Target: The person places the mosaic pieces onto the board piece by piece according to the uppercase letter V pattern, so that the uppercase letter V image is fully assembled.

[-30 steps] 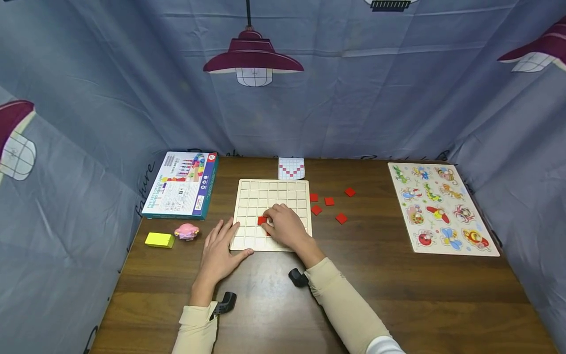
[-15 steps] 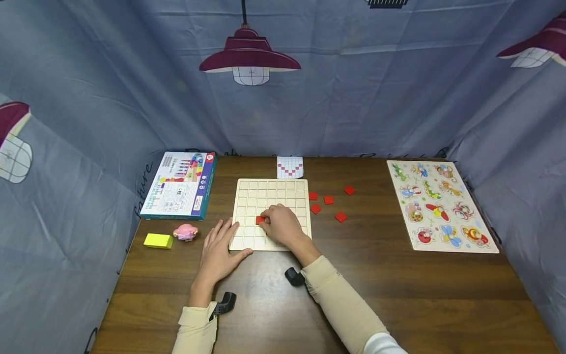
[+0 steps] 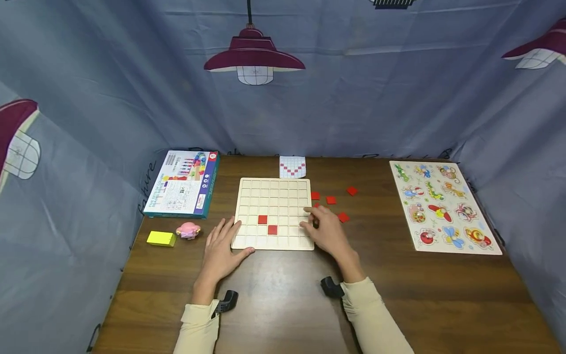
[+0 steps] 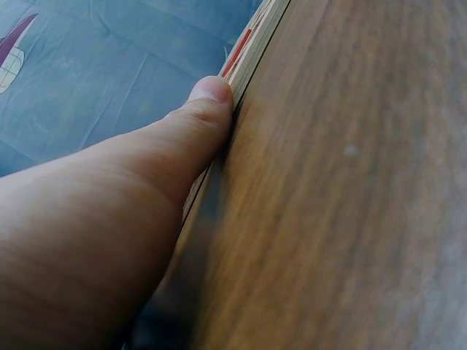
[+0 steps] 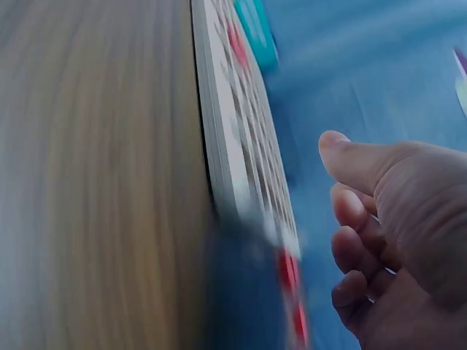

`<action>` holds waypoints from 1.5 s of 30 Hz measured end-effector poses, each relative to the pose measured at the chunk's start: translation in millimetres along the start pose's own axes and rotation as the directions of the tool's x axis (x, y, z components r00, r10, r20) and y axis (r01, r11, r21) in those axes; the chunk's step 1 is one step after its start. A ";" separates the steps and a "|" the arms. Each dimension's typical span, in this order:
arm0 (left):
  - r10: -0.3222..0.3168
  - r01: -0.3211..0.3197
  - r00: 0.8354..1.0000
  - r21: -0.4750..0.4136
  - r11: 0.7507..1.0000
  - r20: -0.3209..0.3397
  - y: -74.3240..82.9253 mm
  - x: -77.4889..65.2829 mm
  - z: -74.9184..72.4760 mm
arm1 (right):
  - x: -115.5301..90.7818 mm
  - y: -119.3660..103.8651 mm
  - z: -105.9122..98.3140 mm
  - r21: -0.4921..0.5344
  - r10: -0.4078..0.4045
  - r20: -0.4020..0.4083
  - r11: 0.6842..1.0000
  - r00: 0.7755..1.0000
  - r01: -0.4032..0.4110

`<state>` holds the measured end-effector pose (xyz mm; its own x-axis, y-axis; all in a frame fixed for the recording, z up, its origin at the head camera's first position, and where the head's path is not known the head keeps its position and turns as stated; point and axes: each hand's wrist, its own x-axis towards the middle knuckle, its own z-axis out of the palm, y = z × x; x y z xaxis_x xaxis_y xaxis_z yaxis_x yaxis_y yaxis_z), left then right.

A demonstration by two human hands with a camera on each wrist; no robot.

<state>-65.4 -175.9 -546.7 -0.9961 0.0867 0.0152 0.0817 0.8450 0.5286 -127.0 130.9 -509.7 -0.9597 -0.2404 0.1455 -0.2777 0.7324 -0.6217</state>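
I'm seeing the grid board [image 3: 274, 196] lying on the tabletop [image 3: 274, 290], two red tiles [image 3: 263, 220] sitting diagonally in its cells. The left hand [image 3: 221, 255] is resting spread along the left side, thumb touching the near edge. The right hand [image 3: 327, 231] is hanging around the right edge, its grip narrow, nothing showing inside. I'm judging that a low knuckle could be scattering the loose tiles [image 3: 331, 200], one half-hiding behind the fingers; a bump could be skewing the board. The picture card [image 3: 292, 167] is crowding the far edge; more room is lying nearside and toward the animal board [image 3: 446, 200].
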 end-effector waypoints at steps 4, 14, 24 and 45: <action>-0.007 0.007 1.000 0.002 1.000 0.002 -2.5 -1.5 -5.2 | -12.6 39.8 -25.6 -0.026 0.115 -0.062 0.993 0.991 -0.116; -0.014 0.014 1.000 0.011 1.000 0.006 -3.7 0.1 -9.4 | -20.0 88.6 -43.7 -0.088 0.246 -0.051 0.964 0.968 -0.250; -0.011 0.011 1.000 0.007 1.000 0.019 -2.9 -2.9 -5.9 | -25.6 91.1 -40.7 -0.046 0.255 -0.067 0.965 0.965 -0.258; -0.006 0.006 1.000 0.000 1.000 0.010 -0.6 1.0 -2.3 | -29.7 96.9 -40.8 -0.101 0.177 -0.169 0.975 0.970 -0.196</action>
<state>-66.5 -177.5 -545.1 -0.9962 0.0868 0.0031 0.0753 0.8454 0.5288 -127.1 234.9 -542.9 -0.9870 0.0043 0.1607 -0.0872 0.8256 -0.5575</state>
